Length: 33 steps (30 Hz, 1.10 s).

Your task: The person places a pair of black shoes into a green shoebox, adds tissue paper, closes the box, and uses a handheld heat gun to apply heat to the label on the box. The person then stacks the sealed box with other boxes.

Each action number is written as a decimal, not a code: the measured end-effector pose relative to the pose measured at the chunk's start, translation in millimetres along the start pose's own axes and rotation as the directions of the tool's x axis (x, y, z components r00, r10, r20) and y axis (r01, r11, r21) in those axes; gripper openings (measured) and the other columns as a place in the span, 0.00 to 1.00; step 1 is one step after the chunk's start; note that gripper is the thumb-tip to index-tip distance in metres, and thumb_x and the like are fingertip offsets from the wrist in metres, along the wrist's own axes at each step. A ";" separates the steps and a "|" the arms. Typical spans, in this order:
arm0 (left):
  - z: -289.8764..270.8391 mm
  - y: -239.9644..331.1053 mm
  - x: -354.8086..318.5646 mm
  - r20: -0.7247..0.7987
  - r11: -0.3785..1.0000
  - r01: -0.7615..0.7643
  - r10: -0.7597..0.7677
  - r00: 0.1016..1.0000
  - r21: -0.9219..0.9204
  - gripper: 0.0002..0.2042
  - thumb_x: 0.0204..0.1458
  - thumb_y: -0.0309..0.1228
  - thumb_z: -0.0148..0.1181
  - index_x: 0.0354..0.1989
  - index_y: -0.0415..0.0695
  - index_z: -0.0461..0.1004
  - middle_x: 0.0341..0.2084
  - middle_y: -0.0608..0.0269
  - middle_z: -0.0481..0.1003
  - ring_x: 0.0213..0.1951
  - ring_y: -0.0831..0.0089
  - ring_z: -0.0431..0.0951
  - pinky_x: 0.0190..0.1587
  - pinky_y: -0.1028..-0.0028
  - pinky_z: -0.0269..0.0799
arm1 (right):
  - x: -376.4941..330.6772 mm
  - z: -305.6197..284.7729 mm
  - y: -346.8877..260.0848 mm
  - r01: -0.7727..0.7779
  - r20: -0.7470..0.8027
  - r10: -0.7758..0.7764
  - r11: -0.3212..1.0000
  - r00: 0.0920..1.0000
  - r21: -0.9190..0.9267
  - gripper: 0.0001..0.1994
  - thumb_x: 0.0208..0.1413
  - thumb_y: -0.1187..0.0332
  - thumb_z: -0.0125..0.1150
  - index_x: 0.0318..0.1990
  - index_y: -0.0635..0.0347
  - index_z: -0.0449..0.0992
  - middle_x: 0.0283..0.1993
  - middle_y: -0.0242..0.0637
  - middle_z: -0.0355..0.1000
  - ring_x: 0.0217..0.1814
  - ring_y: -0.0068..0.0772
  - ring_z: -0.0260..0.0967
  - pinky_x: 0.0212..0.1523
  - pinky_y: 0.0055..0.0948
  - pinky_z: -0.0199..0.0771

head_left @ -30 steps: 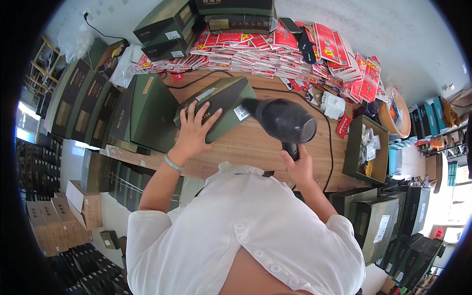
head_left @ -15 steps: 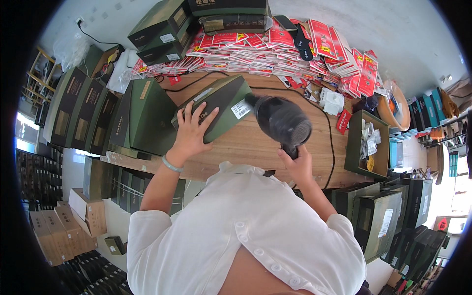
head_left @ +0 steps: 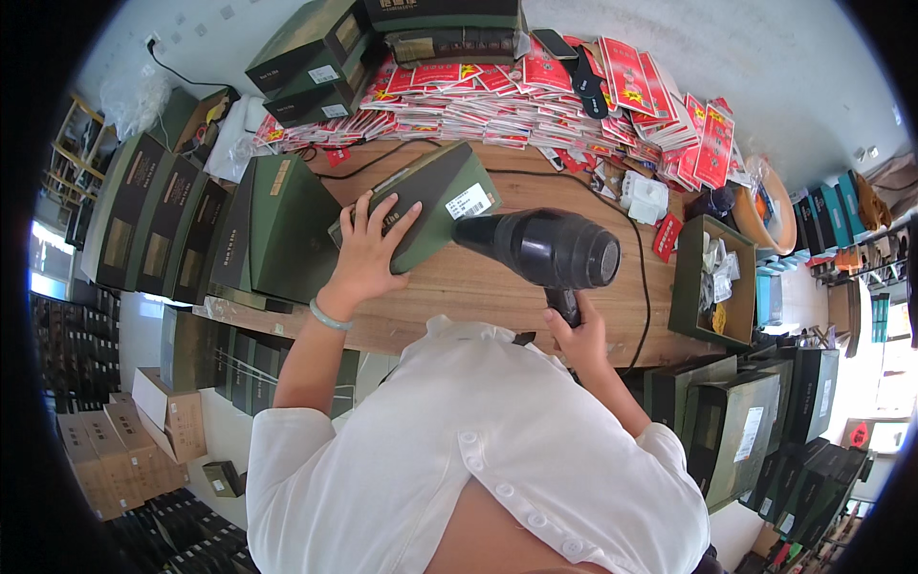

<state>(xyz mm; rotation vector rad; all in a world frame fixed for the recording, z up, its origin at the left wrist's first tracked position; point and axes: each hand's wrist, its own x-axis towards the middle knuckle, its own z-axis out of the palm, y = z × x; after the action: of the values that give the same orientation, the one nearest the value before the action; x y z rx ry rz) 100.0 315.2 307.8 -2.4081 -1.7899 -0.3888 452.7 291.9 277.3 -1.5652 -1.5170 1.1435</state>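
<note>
Box [head_left: 421, 206], dark green, now turning label-up under my spread left hand [head_left: 368, 253] at eleven o'clock, while my right hand [head_left: 577, 337] is gripping the black dryer [head_left: 540, 249], nozzle closing on its corner.

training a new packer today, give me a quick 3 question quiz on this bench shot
1. True or false: the left hand lies flat on the dark green box.
2. The right hand grips: A a tape gun, B a black hair dryer, C a phone.
3. What lies heaped along the far edge of the wooden table?

Key: 1 true. 2 B. 3 red packets.
</note>
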 end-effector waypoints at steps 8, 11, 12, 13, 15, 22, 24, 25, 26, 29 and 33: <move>0.7 -2.3 -0.2 0.003 1.000 0.001 -0.001 1.000 -0.006 0.53 0.23 0.39 0.75 0.69 0.62 0.59 0.64 0.53 0.57 0.65 0.42 0.51 0.63 0.40 0.47 | 3.6 1.9 -3.5 0.002 -0.014 -0.001 0.999 1.000 0.049 0.27 0.48 0.61 0.74 0.51 0.69 0.73 0.34 0.45 0.79 0.34 0.28 0.76 0.38 0.28 0.75; 0.7 -2.8 0.4 -0.002 1.000 0.001 -0.001 1.000 -0.006 0.53 0.24 0.39 0.75 0.69 0.62 0.59 0.64 0.53 0.57 0.66 0.42 0.50 0.63 0.39 0.47 | 5.7 0.1 -6.1 0.022 -0.036 -0.023 1.000 0.999 -0.008 0.26 0.49 0.61 0.73 0.50 0.70 0.73 0.33 0.43 0.78 0.34 0.27 0.74 0.38 0.28 0.74; 0.7 -2.6 0.9 -0.005 1.000 -0.005 0.005 1.000 -0.009 0.53 0.24 0.39 0.75 0.69 0.62 0.58 0.64 0.54 0.57 0.66 0.42 0.50 0.63 0.39 0.47 | 8.1 0.5 3.5 -0.024 -0.017 0.025 0.999 1.000 0.044 0.25 0.49 0.62 0.73 0.49 0.70 0.73 0.34 0.43 0.78 0.34 0.26 0.74 0.38 0.27 0.74; 1.1 -2.7 0.9 -0.001 1.000 -0.004 0.004 1.000 -0.007 0.53 0.24 0.39 0.75 0.69 0.62 0.58 0.64 0.54 0.57 0.66 0.42 0.50 0.63 0.39 0.47 | 9.1 0.6 9.1 -0.072 0.004 0.072 0.993 0.997 0.094 0.24 0.49 0.63 0.73 0.49 0.70 0.73 0.34 0.42 0.78 0.34 0.26 0.74 0.38 0.27 0.74; 1.4 -3.0 1.1 0.001 1.000 0.004 -0.004 1.000 0.001 0.53 0.24 0.39 0.75 0.69 0.62 0.58 0.64 0.53 0.57 0.66 0.42 0.50 0.63 0.39 0.47 | 8.5 -0.2 -3.5 -0.008 -0.021 0.010 0.996 1.000 0.086 0.23 0.49 0.63 0.72 0.49 0.69 0.73 0.33 0.41 0.77 0.33 0.25 0.72 0.38 0.27 0.73; -1.1 -3.0 3.1 0.019 1.000 0.006 -0.006 1.000 -0.003 0.54 0.23 0.39 0.76 0.69 0.62 0.58 0.64 0.53 0.57 0.66 0.41 0.51 0.63 0.39 0.47 | 14.1 2.3 -14.8 0.135 -0.064 -0.133 0.991 0.989 0.024 0.21 0.51 0.62 0.71 0.48 0.68 0.74 0.32 0.38 0.75 0.34 0.24 0.69 0.38 0.27 0.72; -0.6 -3.4 1.2 0.024 1.000 0.006 -0.006 1.000 -0.006 0.54 0.23 0.39 0.76 0.69 0.62 0.58 0.64 0.53 0.57 0.65 0.41 0.51 0.63 0.39 0.47 | 19.2 1.8 -8.4 -0.015 0.023 0.014 0.999 1.000 0.050 0.22 0.51 0.62 0.71 0.48 0.68 0.73 0.33 0.39 0.76 0.34 0.25 0.71 0.38 0.27 0.72; -0.4 -3.9 0.4 0.019 1.000 0.005 -0.005 1.000 -0.005 0.54 0.23 0.39 0.76 0.69 0.62 0.58 0.64 0.53 0.57 0.65 0.41 0.51 0.63 0.39 0.47 | 21.5 1.9 -6.3 -0.091 0.067 0.087 0.994 0.994 0.058 0.22 0.51 0.62 0.71 0.48 0.68 0.73 0.33 0.39 0.76 0.34 0.26 0.71 0.38 0.27 0.72; 0.4 -4.2 0.9 0.013 1.000 0.003 -0.003 1.000 -0.005 0.54 0.22 0.39 0.76 0.69 0.62 0.58 0.64 0.53 0.57 0.65 0.41 0.51 0.63 0.39 0.47 | 21.7 3.4 -10.9 -0.007 0.018 0.006 0.999 1.000 0.052 0.23 0.51 0.61 0.71 0.48 0.68 0.73 0.32 0.39 0.75 0.34 0.26 0.71 0.38 0.27 0.72; 1.2 -4.2 1.1 -0.007 1.000 -0.008 0.008 1.000 -0.006 0.54 0.22 0.39 0.75 0.69 0.62 0.58 0.64 0.53 0.57 0.65 0.41 0.51 0.63 0.40 0.48 | 22.2 7.0 -23.1 0.101 -0.041 -0.099 0.993 0.994 0.065 0.24 0.51 0.59 0.72 0.49 0.67 0.73 0.32 0.39 0.75 0.34 0.25 0.70 0.37 0.27 0.72; 0.1 -3.3 1.6 -0.008 1.000 -0.003 0.003 1.000 -0.008 0.54 0.21 0.39 0.75 0.69 0.62 0.59 0.63 0.53 0.58 0.65 0.41 0.52 0.62 0.40 0.48 | 26.6 6.6 -30.3 0.056 0.005 -0.057 0.996 0.998 0.067 0.26 0.51 0.56 0.72 0.49 0.67 0.73 0.32 0.38 0.75 0.33 0.25 0.70 0.37 0.27 0.72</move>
<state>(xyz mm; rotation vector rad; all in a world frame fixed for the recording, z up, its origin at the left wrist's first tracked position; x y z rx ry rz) 97.3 317.7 308.0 -2.4105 -1.7848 -0.4061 432.8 320.6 298.6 -1.4661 -1.5025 1.1570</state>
